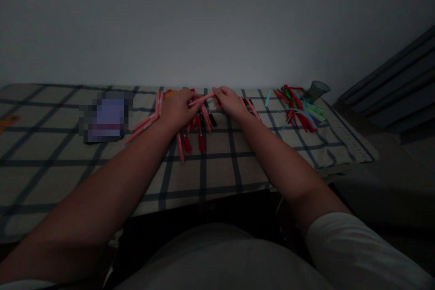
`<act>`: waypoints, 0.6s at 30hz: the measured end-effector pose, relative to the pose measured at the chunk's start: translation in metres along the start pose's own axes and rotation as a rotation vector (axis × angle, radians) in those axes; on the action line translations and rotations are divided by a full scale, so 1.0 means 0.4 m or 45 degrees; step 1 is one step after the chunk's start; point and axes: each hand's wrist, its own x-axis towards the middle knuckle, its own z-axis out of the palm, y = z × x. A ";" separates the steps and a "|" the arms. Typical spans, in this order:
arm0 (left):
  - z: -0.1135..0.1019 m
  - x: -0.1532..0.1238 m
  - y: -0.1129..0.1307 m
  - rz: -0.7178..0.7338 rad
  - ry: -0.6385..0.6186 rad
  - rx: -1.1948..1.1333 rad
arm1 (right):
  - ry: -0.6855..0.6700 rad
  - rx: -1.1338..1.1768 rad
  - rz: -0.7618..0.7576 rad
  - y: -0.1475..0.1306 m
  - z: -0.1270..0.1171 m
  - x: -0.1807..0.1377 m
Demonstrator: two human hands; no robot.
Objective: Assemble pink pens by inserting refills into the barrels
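Note:
Between my two hands a pink pen is held nearly level above the table. My left hand is closed on its left end, and the fingertips of my right hand pinch its right end. Below and around my left hand lies a loose pile of pens, several pink ones and some with red caps or black caps. More pink pens lie left of that hand. Beside my right wrist are a few pink and black pens. The dim light blurs small details.
A checked cloth covers the table, which meets a plain wall. At right lies a heap of red, green and blue strips by a dark clear cup. A pixelated purple item is at left, an orange object at the far left.

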 end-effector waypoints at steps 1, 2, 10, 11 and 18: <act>0.000 0.000 0.000 -0.002 0.000 -0.007 | 0.003 0.008 0.006 0.000 0.000 0.001; 0.000 -0.001 0.000 -0.004 -0.001 -0.014 | 0.004 0.017 0.007 0.000 0.000 0.001; -0.003 -0.002 0.006 -0.042 -0.022 -0.015 | 0.024 0.052 -0.021 0.004 0.000 0.005; -0.003 -0.002 0.006 -0.043 -0.021 -0.019 | 0.029 0.055 -0.024 0.006 0.001 0.006; -0.002 -0.002 0.001 -0.013 -0.024 -0.051 | 0.041 0.092 -0.074 0.016 0.002 0.011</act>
